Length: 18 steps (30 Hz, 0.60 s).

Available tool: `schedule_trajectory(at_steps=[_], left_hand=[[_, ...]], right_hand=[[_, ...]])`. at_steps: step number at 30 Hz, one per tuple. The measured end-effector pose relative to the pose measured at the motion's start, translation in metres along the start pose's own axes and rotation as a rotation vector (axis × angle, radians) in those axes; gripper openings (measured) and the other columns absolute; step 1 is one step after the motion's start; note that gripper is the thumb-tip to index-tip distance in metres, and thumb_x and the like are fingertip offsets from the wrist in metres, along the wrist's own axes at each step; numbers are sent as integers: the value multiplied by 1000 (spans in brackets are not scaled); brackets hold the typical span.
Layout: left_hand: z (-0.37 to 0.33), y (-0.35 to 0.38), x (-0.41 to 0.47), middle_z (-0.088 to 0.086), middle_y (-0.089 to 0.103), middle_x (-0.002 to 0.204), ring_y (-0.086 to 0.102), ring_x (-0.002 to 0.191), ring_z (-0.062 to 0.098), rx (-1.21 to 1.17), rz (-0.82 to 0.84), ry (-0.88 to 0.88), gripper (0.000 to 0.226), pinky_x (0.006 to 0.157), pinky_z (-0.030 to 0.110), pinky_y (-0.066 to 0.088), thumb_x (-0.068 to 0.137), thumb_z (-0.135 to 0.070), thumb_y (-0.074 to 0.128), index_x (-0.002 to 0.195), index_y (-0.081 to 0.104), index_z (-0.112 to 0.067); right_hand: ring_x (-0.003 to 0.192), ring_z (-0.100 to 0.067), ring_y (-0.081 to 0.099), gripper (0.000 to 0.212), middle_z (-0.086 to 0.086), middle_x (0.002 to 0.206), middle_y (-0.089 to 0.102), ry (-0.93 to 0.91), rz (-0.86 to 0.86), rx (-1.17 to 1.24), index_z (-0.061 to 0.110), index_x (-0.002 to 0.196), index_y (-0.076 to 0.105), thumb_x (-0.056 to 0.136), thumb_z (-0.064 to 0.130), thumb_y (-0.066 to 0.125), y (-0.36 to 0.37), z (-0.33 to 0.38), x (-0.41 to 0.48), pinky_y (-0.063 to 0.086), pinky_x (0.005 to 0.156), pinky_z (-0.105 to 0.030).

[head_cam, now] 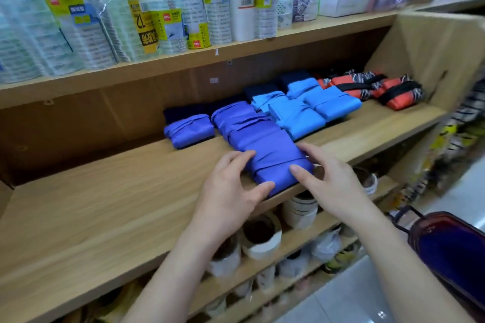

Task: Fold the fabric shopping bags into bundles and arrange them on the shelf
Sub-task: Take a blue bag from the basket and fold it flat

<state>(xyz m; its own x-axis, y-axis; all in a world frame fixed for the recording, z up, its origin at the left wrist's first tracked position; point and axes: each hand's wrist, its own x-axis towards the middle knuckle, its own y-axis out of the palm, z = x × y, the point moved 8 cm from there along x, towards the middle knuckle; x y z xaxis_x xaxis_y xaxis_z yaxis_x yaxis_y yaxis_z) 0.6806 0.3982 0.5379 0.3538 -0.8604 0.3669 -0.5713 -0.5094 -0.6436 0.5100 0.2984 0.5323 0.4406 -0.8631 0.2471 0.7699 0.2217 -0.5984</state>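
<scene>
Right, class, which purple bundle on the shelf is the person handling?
The nearest purple bundle, at the shelf front; left hand and right hand hold it; others lie untouched behind.

wooden shelf (pixel 105 204) | purple bundles (pixel 252 136) left, front one at edge | light-blue bundles (pixel 296 115) middle | orange patterned bundles (pixel 367 86) right

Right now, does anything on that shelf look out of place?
The folded purple fabric bundle held by the left hand and right hand reaches the wooden shelf's front edge, seemingly overhanging; other bundles sit farther back.
</scene>
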Motion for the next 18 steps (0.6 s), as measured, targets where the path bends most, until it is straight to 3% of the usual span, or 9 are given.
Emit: schedule_trajectory(at_steps=[3, 5, 7, 9, 11, 13, 18], left_hand=[[-4, -4, -1, -3, 54, 129, 55, 118, 15, 12, -37, 22, 65, 102, 38, 47, 73, -51, 67, 129, 61, -18], [-16, -14, -4, 1, 56, 125, 56, 114, 18, 64, -131, 100, 50, 98, 40, 49, 81, -41, 64, 123, 64, -15], [-33, -20, -10, 0, 59, 115, 61, 101, 17, 65, -217, 194, 32, 85, 40, 54, 88, -28, 61, 115, 68, -13], [-52, -16, -19, -2, 62, 102, 61, 84, 13, 43, -251, 289, 20, 75, 31, 53, 89, -17, 59, 104, 71, -10], [-73, 4, -28, -3, 66, 93, 61, 79, 11, 57, -191, 381, 17, 73, 25, 50, 87, -10, 60, 99, 73, -10], [-88, 36, -34, -4, 69, 91, 62, 83, 9, 75, -77, 434, 19, 75, 22, 48, 85, -8, 60, 98, 73, -12], [-113, 144, -36, -7, 67, 93, 62, 85, 9, 123, 216, 437, 27, 75, 22, 47, 75, 4, 71, 94, 75, -16]], right_hand=[[121, -5, 50, 49, 12, 132, 55, 17, -37, 49, 34, 141, 47, 93, 40, 60, -7, -3, -14, 40, 101, -26], [116, -2, 52, 45, 12, 128, 56, 36, -100, 89, 34, 139, 49, 95, 38, 57, -23, -12, -28, 46, 94, -19], [109, -1, 55, 41, 12, 122, 58, 47, -152, 39, 31, 137, 51, 96, 33, 56, -44, -28, -47, 47, 82, -11], [101, -3, 58, 37, 10, 113, 61, 50, -209, -57, 28, 134, 55, 96, 27, 57, -72, -51, -67, 52, 81, -20], [94, -3, 60, 36, 11, 107, 62, 56, -240, -159, 28, 130, 58, 95, 21, 58, -100, -74, -87, 54, 79, -28], [92, -7, 60, 37, 10, 104, 63, 56, -266, -271, 27, 127, 60, 93, 13, 61, -126, -100, -105, 50, 80, -26], [101, -22, 62, 31, 0, 109, 68, 127, -289, -473, 17, 117, 67, 91, 9, 52, -192, -180, -152, 45, 89, -29]])
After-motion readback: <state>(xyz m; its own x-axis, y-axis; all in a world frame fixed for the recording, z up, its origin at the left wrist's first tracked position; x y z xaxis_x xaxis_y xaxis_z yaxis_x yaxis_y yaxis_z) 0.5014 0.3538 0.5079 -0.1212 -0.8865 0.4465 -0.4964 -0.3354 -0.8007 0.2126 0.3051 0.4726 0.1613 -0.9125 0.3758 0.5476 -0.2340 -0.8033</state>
